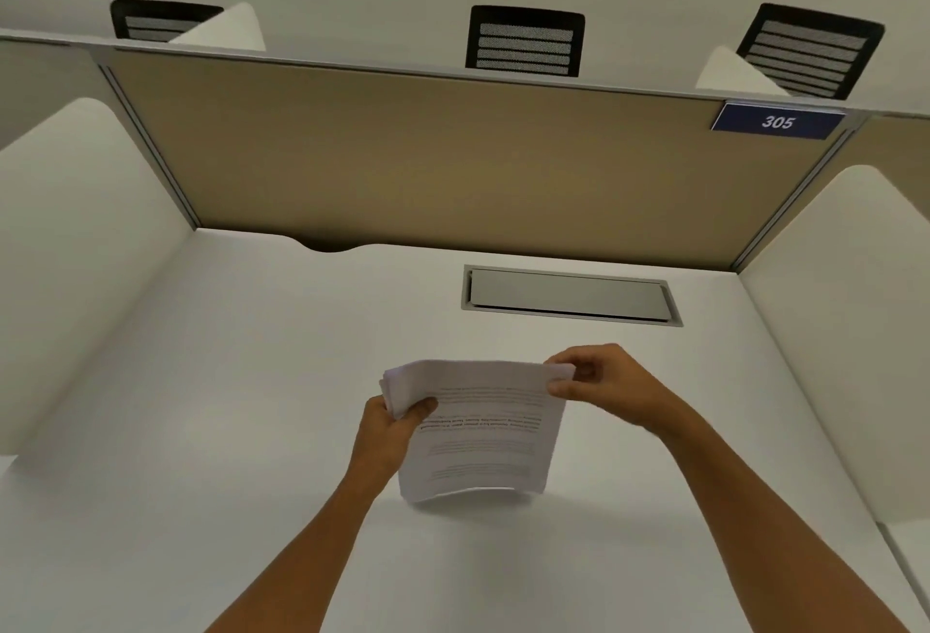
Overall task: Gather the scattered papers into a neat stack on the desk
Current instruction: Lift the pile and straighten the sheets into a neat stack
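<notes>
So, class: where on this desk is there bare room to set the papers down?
Both hands, left and right, hold the papers above the desk. Bare patches: the wide stretch left of the papers up to the left divider, and the strip right of them. The only fixture is the cable hatch near the back panel.

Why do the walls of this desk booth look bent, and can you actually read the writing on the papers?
Head view: the wide-angle lens bows the tan partition and side dividers; lighting is soft and even, with a faint shadow under the papers; their print is too blurred to read, though the sign 305 is legible.
</notes>
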### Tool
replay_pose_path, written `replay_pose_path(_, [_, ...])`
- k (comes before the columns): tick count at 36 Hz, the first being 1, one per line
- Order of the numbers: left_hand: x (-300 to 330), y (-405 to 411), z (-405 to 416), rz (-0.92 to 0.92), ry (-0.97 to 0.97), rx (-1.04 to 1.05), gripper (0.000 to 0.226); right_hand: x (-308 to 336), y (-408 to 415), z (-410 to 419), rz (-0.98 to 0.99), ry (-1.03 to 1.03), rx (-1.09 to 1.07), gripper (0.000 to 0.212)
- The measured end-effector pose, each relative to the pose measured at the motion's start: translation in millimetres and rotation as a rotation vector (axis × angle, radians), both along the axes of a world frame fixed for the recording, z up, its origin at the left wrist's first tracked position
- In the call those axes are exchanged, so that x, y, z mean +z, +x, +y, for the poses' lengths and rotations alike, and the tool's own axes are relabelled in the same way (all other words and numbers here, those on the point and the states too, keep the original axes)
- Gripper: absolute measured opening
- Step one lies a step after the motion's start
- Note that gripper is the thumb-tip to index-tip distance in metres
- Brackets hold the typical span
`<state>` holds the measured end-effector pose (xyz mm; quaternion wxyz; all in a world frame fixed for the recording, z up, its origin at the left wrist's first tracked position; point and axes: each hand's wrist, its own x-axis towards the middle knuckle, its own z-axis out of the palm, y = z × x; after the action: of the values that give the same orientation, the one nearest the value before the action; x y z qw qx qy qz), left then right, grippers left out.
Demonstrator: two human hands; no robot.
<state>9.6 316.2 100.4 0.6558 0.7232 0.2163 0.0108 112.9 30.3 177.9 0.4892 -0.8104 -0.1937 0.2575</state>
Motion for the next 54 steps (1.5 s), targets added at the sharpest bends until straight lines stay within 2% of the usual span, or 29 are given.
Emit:
replay_pose_path(2, [0.1,-2.6,-0.1,0.006,-0.028,0.032,0.014,-19.0,-10.9,-1.8,0.093,0.165,-0.092,0.023])
replay_pose_path(6, [-2.3,-5.7,-1.1,0.023,-0.036,0.010,0.001,-53.5,-34.7,9.7,0.155,0.285,-0.184,0.025])
replay_pose_path(12, [1.5,-7.6,-0.3,0.001,-0.069,-0.047,0.016,-80.8,-57.8,28.6,0.140,0.258,-0.260,0.035])
replay_pose_path(18, [-4.5,-12.7,-0.2,-0.028,-0.074,-0.193,0.024,-96.2,-70.6,40.2,0.194,0.214,-0.367,0.020])
replay_pose_path(22, [-6.8,-13.8,-2.3,-0.043,-0.046,-0.154,0.021,-95.9,-72.2,42.4,0.178,0.215,-0.373,0.020])
replay_pose_path(28, [-14.3,-20.6,-4.7,-0.051,-0.058,-0.174,0.029,-100.3,-80.2,38.2,0.138,0.242,-0.372,0.025])
replay_pose_path(35, [-25.2,-28.0,-12.8,-0.016,-0.076,-0.121,0.027,-107.5,-85.5,38.6,0.161,0.233,-0.395,0.019])
replay_pose_path(40, [-24.5,-26.0,-9.5,-0.049,-0.074,-0.107,0.034,-106.3,-83.7,35.4,0.167,0.249,-0.411,0.028])
replay_pose_path(45, [-32.1,-31.2,-12.6,0.055,-0.013,-0.075,0.012,-113.7,-90.6,36.8,0.214,0.196,-0.395,0.024])
replay_pose_path(54, [-30.1,-36.4,-15.4,0.016,-0.031,-0.037,0.017,-109.6,-95.5,34.9,0.200,0.224,-0.400,0.026])
